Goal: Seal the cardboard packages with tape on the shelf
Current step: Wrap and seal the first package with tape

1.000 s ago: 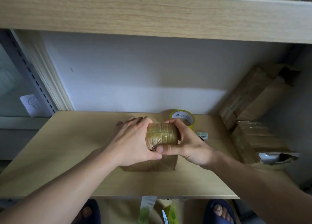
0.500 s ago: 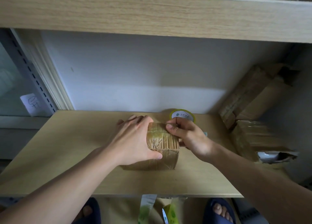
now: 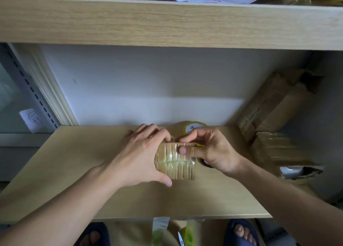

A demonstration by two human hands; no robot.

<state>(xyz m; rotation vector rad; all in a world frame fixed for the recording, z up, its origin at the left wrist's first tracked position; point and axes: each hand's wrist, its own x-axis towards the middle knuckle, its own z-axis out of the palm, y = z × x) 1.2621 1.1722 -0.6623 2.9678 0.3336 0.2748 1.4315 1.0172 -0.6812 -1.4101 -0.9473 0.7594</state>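
A small cardboard package [image 3: 175, 163], wrapped in glossy clear tape, rests on the wooden shelf [image 3: 74, 171] at its middle. My left hand [image 3: 143, 158] grips the package from the left, fingers over its far edge and thumb at its near lower corner. My right hand [image 3: 207, 149] pinches the package's top right edge, thumb lying across the top face and fingers curled behind. A roll of tape [image 3: 194, 128] with a yellow-rimmed white core stands just behind my right hand, mostly hidden by it.
Several brown cardboard packages [image 3: 274, 112] are stacked and leaning at the shelf's right end, the lowest one [image 3: 289, 158] torn open at its front. An upper shelf board [image 3: 167, 23] hangs overhead. A metal upright [image 3: 31, 95] stands at the left.
The package has been turned so a taped face points up. My right hand shifted from its far top corner to pinching its top right edge; my left hand kept its grip.
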